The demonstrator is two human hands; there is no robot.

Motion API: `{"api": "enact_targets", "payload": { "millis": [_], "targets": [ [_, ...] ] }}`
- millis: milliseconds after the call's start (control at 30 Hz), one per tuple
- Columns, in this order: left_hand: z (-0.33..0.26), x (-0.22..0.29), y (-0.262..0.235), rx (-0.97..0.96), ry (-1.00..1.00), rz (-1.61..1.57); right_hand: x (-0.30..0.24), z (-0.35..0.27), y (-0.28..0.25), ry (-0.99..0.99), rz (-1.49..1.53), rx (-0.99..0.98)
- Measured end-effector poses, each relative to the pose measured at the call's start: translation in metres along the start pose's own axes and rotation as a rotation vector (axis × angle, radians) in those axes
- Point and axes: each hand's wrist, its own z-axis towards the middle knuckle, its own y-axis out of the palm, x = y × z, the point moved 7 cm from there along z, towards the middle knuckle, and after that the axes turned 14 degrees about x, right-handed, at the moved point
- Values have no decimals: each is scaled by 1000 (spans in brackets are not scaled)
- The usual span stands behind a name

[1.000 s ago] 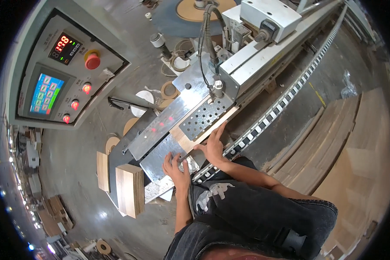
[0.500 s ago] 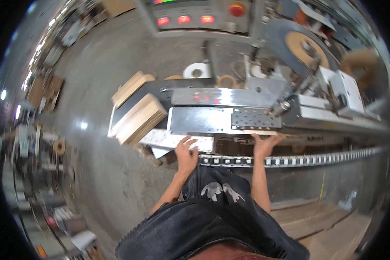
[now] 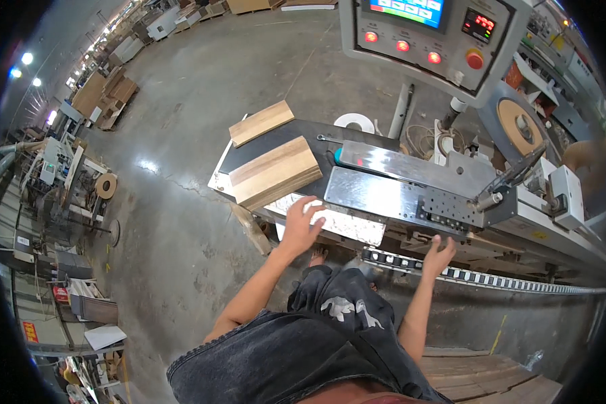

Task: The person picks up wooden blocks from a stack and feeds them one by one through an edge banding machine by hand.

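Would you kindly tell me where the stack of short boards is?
In the head view, the stack of short boards sits left of centre on the dark table, just beyond the left hand.

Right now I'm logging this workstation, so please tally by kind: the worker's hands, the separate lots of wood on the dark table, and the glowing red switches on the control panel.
Hands: 2, left hand and right hand
Wood: 2, larger lot and smaller lot
Glowing red switches: 3
Total: 7
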Motion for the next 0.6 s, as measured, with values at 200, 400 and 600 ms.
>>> {"api": "enact_targets", "payload": {
  "millis": [200, 400, 600],
  "targets": [
    [58, -108, -53, 65, 3, 182, -62, -93, 53, -150, 59, -38],
    [78, -209, -56, -136, -56, 325, -81, -117, 59, -132, -167, -67],
    [89, -226, -54, -216, -33, 261, -105, -126, 57, -220, -201, 70]
  ]
}}
